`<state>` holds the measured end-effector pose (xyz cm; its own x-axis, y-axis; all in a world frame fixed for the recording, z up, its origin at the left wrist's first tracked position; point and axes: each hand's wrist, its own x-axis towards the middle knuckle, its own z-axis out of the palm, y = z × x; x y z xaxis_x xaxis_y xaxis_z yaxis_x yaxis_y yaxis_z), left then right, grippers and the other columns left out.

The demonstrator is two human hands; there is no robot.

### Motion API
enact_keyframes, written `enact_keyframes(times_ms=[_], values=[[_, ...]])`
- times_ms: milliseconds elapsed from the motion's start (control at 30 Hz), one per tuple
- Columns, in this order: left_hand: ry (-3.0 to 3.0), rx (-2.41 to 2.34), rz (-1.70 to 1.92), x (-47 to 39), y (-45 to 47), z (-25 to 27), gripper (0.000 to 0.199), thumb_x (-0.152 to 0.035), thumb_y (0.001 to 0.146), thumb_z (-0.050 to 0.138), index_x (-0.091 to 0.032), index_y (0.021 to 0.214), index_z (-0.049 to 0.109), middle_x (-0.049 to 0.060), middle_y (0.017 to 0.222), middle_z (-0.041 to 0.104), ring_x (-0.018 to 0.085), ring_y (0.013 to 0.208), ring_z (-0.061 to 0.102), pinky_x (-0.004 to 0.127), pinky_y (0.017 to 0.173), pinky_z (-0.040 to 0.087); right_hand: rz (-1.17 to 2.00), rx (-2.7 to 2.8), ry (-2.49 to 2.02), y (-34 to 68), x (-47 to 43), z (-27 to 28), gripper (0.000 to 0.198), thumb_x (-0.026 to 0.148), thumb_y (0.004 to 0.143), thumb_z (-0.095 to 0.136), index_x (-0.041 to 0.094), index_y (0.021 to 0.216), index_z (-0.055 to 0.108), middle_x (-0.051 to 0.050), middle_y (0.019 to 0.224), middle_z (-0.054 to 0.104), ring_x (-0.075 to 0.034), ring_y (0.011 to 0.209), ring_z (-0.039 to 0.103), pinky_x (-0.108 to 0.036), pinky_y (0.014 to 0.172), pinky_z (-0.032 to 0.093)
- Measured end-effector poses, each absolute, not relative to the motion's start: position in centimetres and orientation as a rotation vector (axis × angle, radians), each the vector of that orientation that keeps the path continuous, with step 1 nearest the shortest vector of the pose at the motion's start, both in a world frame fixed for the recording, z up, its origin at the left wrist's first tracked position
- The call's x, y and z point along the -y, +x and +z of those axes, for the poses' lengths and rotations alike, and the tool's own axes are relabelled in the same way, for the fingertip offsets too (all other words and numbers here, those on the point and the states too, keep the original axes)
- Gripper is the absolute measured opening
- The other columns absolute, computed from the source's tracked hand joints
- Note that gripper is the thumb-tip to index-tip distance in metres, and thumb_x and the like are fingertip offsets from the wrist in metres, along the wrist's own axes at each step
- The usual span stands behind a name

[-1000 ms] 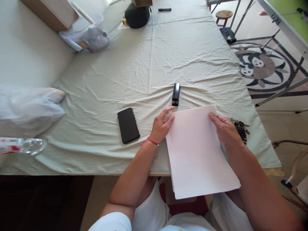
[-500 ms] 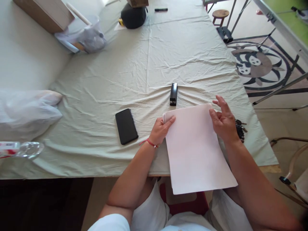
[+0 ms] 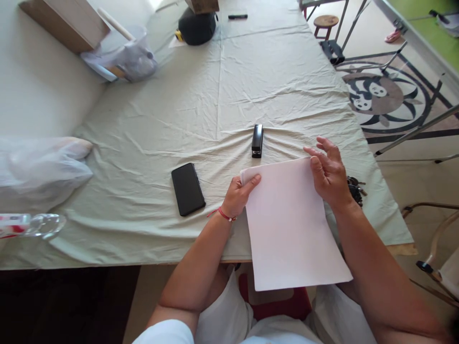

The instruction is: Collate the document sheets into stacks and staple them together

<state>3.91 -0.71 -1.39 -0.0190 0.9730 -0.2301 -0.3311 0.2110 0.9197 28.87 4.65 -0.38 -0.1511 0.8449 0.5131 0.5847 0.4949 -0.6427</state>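
Observation:
A stack of white paper sheets (image 3: 292, 229) hangs partly over the table's front edge. My left hand (image 3: 239, 193) grips its upper left corner, thumb on top and fingers underneath. At the upper right corner, my right hand (image 3: 330, 174) has its fingers apart, with the thumb at the paper's edge; whether it bears any of the weight I cannot tell. Just beyond the paper's top edge lies a black stapler (image 3: 257, 141). A black phone (image 3: 188, 189) rests left of my left hand. Keys (image 3: 356, 190) lie on the cloth beside my right wrist.
A pale green cloth (image 3: 150, 134) covers the table. On the left are a plastic bottle (image 3: 30, 225) and a white plastic bag (image 3: 43, 167). Farther back lie a marker (image 3: 237, 17), a black case (image 3: 197, 26) and a cardboard box (image 3: 66, 24). A wooden stool (image 3: 326, 21) stands at the right.
My right hand's fingers have spread and stretched out a little over the paper's corner. My left hand keeps its hold on the paper stack.

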Motion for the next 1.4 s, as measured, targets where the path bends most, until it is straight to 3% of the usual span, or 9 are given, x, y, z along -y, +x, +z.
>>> enact_keyframes(times_ms=[167, 533, 700, 867, 967, 1067, 1200, 1400], values=[[0.743, -1.101, 1.204, 0.7, 4.1, -1.3, 0.045, -0.054, 0.07, 0.088, -0.012, 0.078, 0.073, 0.002, 0.071, 0.067, 0.011, 0.059, 0.06, 0.02, 0.053, 0.049, 0.332, 1.926, -1.19, 28.9, -4.4, -0.5, 0.04, 0.046, 0.106, 0.045, 0.028, 0.122, 0.077, -0.011, 0.153, 0.052, -0.033, 0.143, 0.049, -0.057, 0.12, 0.037], [0.692, -1.066, 1.208, 0.7, 4.2, -0.8, 0.043, -0.051, 0.067, 0.091, -0.013, 0.078, 0.074, 0.002, 0.073, 0.07, 0.011, 0.06, 0.062, 0.021, 0.056, 0.051, 0.434, 1.83, -1.187, 28.6, -4.3, -0.6, 0.03, 0.045, 0.099, 0.059, 0.027, 0.115, 0.076, -0.011, 0.147, 0.057, -0.03, 0.128, 0.061, -0.052, 0.11, 0.049], [0.564, -1.043, 1.224, 0.7, 4.4, -0.2, 0.046, -0.05, 0.061, 0.094, -0.013, 0.081, 0.074, 0.004, 0.073, 0.071, 0.014, 0.061, 0.065, 0.024, 0.058, 0.053, 1.054, 1.324, -1.352, 28.9, -3.9, 0.0, 0.053, 0.056, 0.086, 0.074, 0.033, 0.133, 0.063, -0.006, 0.131, 0.07, -0.025, 0.1, 0.073, -0.041, 0.083, 0.062], [0.442, -1.038, 1.281, 0.5, 4.3, 0.3, 0.05, -0.046, 0.056, 0.095, -0.013, 0.085, 0.072, 0.005, 0.078, 0.073, 0.019, 0.066, 0.068, 0.03, 0.064, 0.055, 1.742, 1.048, -1.356, 29.3, -3.1, 0.7, 0.045, 0.058, 0.072, 0.086, 0.023, 0.098, 0.076, -0.006, 0.087, 0.079, -0.026, 0.077, 0.075, -0.037, 0.065, 0.063], [0.481, -1.048, 1.28, 0.2, 4.3, -0.1, 0.055, -0.054, 0.059, 0.092, -0.013, 0.089, 0.071, 0.007, 0.08, 0.072, 0.023, 0.074, 0.07, 0.032, 0.068, 0.055, 1.706, 1.012, -1.404, 29.4, -2.8, 0.3, 0.039, 0.056, 0.07, 0.089, 0.022, 0.087, 0.077, -0.005, 0.081, 0.078, -0.024, 0.069, 0.074, -0.037, 0.061, 0.062], [0.619, -1.087, 1.404, -0.2, 4.3, -1.0, 0.056, -0.061, 0.071, 0.084, -0.016, 0.101, 0.07, 0.005, 0.088, 0.071, 0.018, 0.084, 0.067, 0.028, 0.074, 0.052, 1.603, 1.025, -1.401, 29.7, -3.0, -0.3, 0.035, 0.055, 0.073, 0.088, 0.024, 0.088, 0.078, -0.005, 0.083, 0.079, -0.024, 0.067, 0.073, -0.036, 0.059, 0.062], [0.785, -1.249, 1.474, -0.6, 3.9, -1.8, 0.049, -0.06, 0.076, 0.081, -0.014, 0.083, 0.065, -0.001, 0.072, 0.057, 0.009, 0.065, 0.048, 0.021, 0.061, 0.039, 1.546, 1.045, -1.385, 30.1, -3.4, -0.7, 0.034, 0.055, 0.073, 0.087, 0.028, 0.092, 0.078, -0.004, 0.081, 0.079, -0.026, 0.069, 0.074, -0.038, 0.061, 0.065], [0.711, -1.177, 1.45, -0.6, 3.7, -1.0, 0.054, -0.061, 0.067, 0.086, -0.014, 0.075, 0.059, -0.004, 0.061, 0.043, 0.006, 0.054, 0.03, 0.021, 0.047, 0.023, 1.548, 1.032, -1.407, 30.2, -3.4, -0.6, 0.035, 0.056, 0.072, 0.088, 0.029, 0.091, 0.078, -0.004, 0.083, 0.08, -0.027, 0.071, 0.076, -0.04, 0.064, 0.066]])
